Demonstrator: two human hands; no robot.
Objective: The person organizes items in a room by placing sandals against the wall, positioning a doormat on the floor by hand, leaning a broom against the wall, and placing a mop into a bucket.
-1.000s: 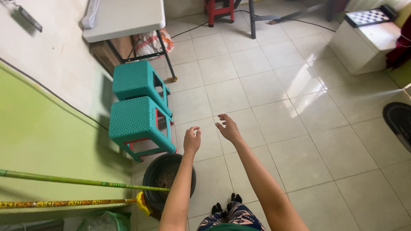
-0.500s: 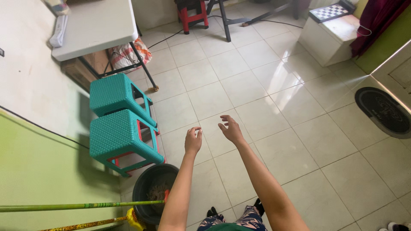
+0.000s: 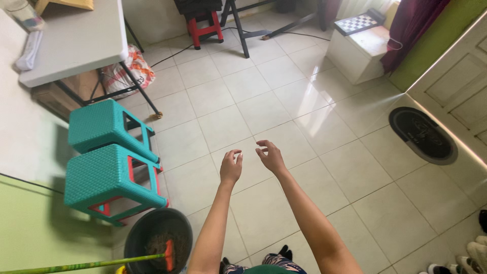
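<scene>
Both my arms reach out over the pale tiled floor (image 3: pixel 284 86). My left hand (image 3: pixel 231 166) has its fingers loosely curled and apart, with nothing in it. My right hand (image 3: pixel 270 156) is just beside it, fingers spread and slightly bent, also holding nothing. The two hands are close but do not touch. Below my left arm stands a black bucket (image 3: pixel 139 236) with a red-tipped green pole (image 3: pixel 86 264) resting in it.
Two teal plastic stools (image 3: pixel 104 170) stand along the left wall. A white folding table (image 3: pixel 71 43) is at the upper left, a red stool (image 3: pixel 203 25) behind, a white box with a checkerboard (image 3: pixel 357 23) far right, a dark round mat (image 3: pixel 422 134) by a door.
The view has swung to the right, so stools and bucket slid left and the door and mat came into sight. My hands stayed out in front, the left now closer to the right.
</scene>
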